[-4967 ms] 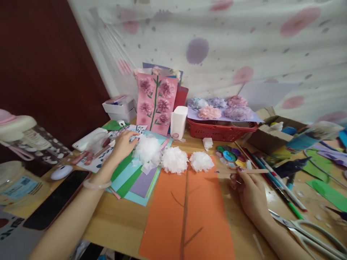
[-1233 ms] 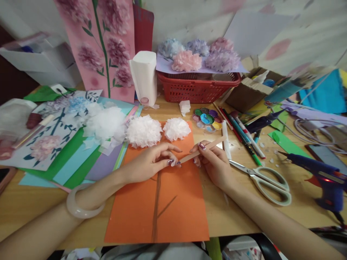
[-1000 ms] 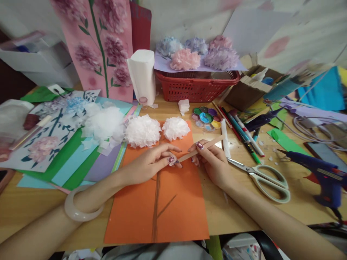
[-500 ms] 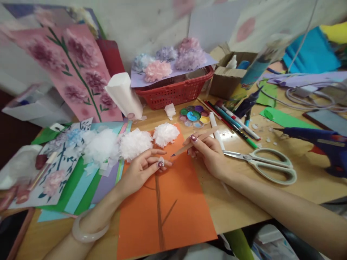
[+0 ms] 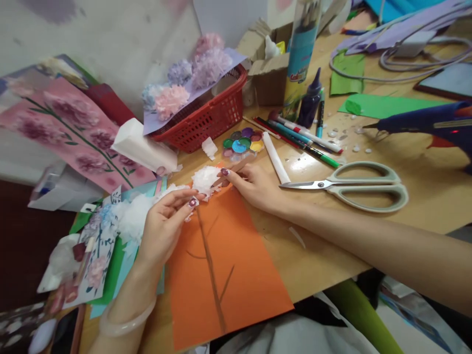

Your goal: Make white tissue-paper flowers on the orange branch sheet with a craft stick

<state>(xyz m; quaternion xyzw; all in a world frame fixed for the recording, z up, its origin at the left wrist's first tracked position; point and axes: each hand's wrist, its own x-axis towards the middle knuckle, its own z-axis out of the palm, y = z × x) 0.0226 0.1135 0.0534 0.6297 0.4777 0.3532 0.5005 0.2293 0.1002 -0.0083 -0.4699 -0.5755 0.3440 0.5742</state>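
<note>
Pinching a small white scrap (image 5: 196,200) between thumb and forefinger, the left hand (image 5: 165,219) hangs at the upper left of the orange sheet (image 5: 236,263), its nearest white flower (image 5: 206,181) at 2 o'clock. That flower sits at 9 o'clock from the right hand (image 5: 245,183), whose thumb and fingers are closed on a thin wooden stick (image 5: 246,162); the stick points toward the flower, though whether its tip touches the petals or the scrap cannot be told. The right fingers cover the middle of the stick, the left fingers block most of a 2nd white flower (image 5: 175,188), and the blue glue gun (image 5: 424,124) is cut off at the frame's right edge. From the right hand, the paint palette (image 5: 241,145) lies at 12 o'clock, the red basket (image 5: 212,122) at 11, and the pens (image 5: 306,137) at 2, between that hand and the glue gun. Scissors (image 5: 354,187) lie at 3 o'clock, just above the right forearm, and fluffy white paper (image 5: 133,219) is heaped at 9 o'clock from the left hand.
</note>
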